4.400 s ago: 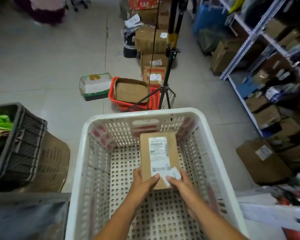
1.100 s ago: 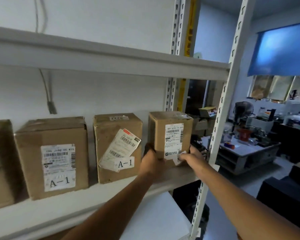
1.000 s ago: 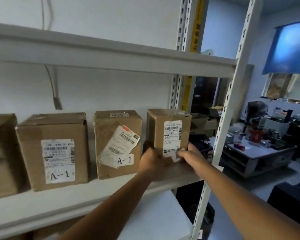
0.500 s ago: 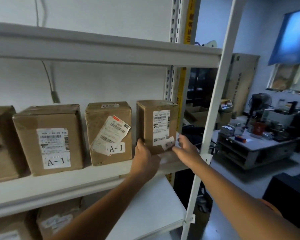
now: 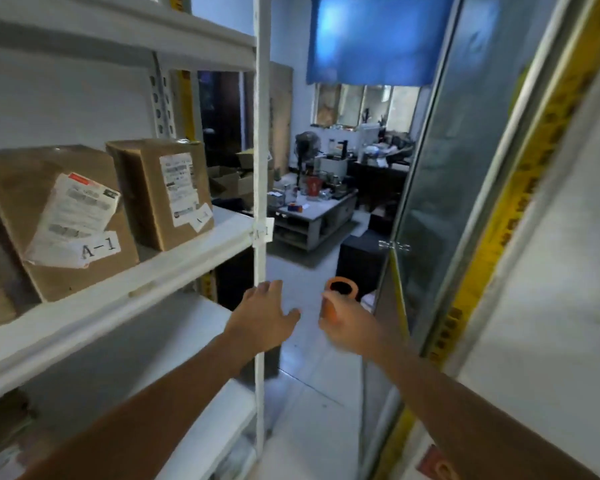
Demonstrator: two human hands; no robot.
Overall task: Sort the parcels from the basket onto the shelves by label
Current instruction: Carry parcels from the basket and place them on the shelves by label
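Hands are seen empty at lower centre: left hand (image 5: pixel 262 315) spread, right hand (image 5: pixel 349 329) loosely curled, well below the brown cardboard parcel (image 5: pixel 163 192) on the white metal shelf (image 5: pixel 153 271) at centre left.

The small white tag on the right-hand parcel (image 5: pixel 160 192) is too blurred to read. The left parcel (image 5: pixel 56 220) is cut by the picture's edge. The right hand (image 5: pixel 347 327) is smeared, so its fingers cannot be told apart. Clutter on the far bench (image 5: pixel 316 209) is too small to tell.

blue blind (image 5: pixel 378 39) over window; cluttered low table (image 5: pixel 317 211)
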